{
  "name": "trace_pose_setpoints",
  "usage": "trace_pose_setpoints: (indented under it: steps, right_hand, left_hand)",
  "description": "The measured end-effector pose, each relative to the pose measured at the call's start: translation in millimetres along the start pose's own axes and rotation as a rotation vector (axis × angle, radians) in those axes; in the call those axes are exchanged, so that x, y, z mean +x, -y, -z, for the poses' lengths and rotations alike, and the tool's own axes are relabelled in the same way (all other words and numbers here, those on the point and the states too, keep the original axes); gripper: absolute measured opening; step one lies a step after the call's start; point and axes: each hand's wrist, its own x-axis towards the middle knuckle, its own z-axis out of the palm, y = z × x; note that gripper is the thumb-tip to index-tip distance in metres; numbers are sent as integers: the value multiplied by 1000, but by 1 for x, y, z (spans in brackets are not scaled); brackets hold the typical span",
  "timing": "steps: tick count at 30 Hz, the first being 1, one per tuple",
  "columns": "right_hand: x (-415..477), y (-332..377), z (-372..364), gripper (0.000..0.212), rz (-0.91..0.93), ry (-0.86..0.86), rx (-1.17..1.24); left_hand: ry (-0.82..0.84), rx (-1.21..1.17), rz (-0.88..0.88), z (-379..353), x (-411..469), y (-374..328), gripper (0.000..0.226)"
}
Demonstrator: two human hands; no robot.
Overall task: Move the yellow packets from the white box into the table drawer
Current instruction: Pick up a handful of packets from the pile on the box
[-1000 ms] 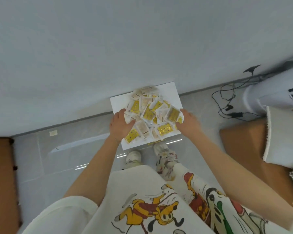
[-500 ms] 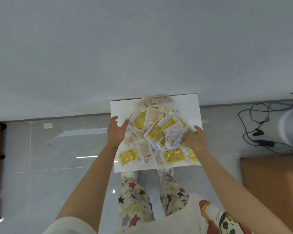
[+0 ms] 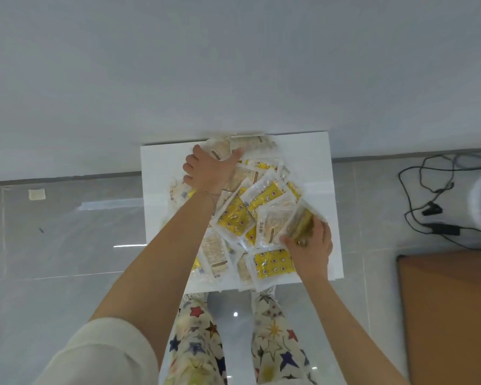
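Compared with half a second ago, the left hand (image 3: 210, 173) is found moved from the left side of the heap to the far edge of the flat white rectangular box (image 3: 317, 168), where it is laid on pale beige sachets (image 3: 247, 141). Its thumb is stretched out and its fingers are bent, but whether anything is gripped cannot be told. The right hand (image 3: 310, 245), laid flat on the heap before, is now curled round a small bundle of packets (image 3: 299, 222) raised on edge. The yellow clear-edged plastic packets (image 3: 235, 218) are heaped in the box between the hands. Print is seen on one pale sachet, too blurred to be read. A pale scrap (image 3: 36, 195) is seen on the grey tiled floor (image 3: 67, 245) at left, star-patterned trousers (image 3: 197, 343) below the box, and black cables (image 3: 425, 195) and a brown board (image 3: 450, 315) at right.
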Motion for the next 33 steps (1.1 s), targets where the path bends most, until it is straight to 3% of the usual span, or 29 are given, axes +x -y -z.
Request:
trace_pose_setpoints:
  steps: [3,7,11,15,18,21,25,29,33]
  right_hand:
    - [-2,1,1,84,73,-3,21]
    - [0,5,6,98,94,16,119]
    - [4,15,6,110,63,99,187]
    - [3,21,6,111,-2,120,317]
    - [-1,21,0,111,-64,111,373]
    - [-5,24,-5,107,-103,96,307]
    - [-7,26,-8,88,-109,91,116]
    - [-9,30,-3,84,-44,47,-167]
    - [-11,33,-2,77,48,39,-161]
  left_hand:
    - [-66,-11,-7,-6,4,1,105]
    - [-33,-154,-116,-4,9,9,100]
    - [18,-501,-131,2,11,14,86]
    - [26,-727,-55,11,8,13,66]
    - [33,-804,-49,21,8,20,30]
    - [93,-892,-55,35,2,32,5]
    - [170,-945,-3,51,-10,51,11]
    - [187,-917,14,62,-17,69,18]
    - [234,-804,8,65,-23,88,11]
